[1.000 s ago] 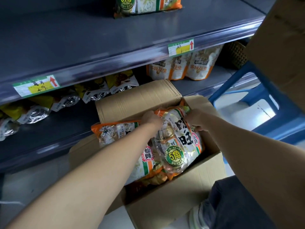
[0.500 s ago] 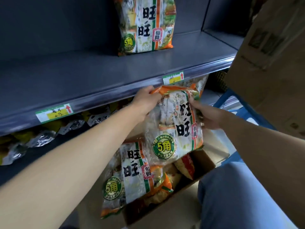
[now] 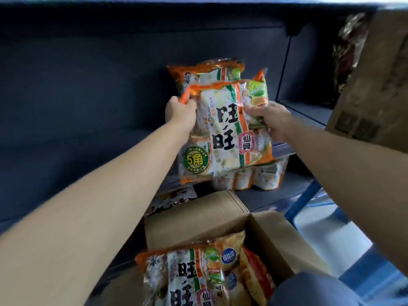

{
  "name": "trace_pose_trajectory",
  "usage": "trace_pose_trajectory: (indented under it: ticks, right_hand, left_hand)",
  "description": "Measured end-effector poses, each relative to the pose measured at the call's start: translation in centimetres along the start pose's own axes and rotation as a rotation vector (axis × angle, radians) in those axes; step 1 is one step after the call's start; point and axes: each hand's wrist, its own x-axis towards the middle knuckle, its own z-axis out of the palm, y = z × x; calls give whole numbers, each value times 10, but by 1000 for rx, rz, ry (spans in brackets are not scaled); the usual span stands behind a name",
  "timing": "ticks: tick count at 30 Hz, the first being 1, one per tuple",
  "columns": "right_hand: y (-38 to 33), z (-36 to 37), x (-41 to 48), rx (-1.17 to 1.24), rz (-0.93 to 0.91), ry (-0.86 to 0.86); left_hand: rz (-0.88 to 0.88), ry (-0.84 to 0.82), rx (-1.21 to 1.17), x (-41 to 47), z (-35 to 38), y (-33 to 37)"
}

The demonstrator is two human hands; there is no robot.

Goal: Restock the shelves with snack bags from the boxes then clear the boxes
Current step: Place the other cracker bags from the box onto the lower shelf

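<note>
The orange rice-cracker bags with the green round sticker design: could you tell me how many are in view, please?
3: one held by both hands, one standing behind it on the shelf, one in the open box. Others may lie hidden in the box.

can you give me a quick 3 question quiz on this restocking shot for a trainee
1. True or false: the snack bag is held by one hand only.
2. What stands on the shelf right behind the held bag?
A. a matching bag
B. a bottle
C. a tin
3. Fill in: more bags still wait in the open ____ below.

Key
1. False: the left hand grips its top left corner and the right hand its right edge.
2. A
3. box
</note>
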Motion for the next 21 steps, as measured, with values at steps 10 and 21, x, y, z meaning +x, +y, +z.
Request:
trace_pose_trajectory:
  ticks: [10, 21]
  right_hand:
    - [-11, 4, 88, -54, -202, 161]
    - [43, 19, 145, -218, -82, 256]
  left_hand:
    - [-135, 48, -52, 68, 37, 6]
    - [-240, 70, 134, 93, 72, -28]
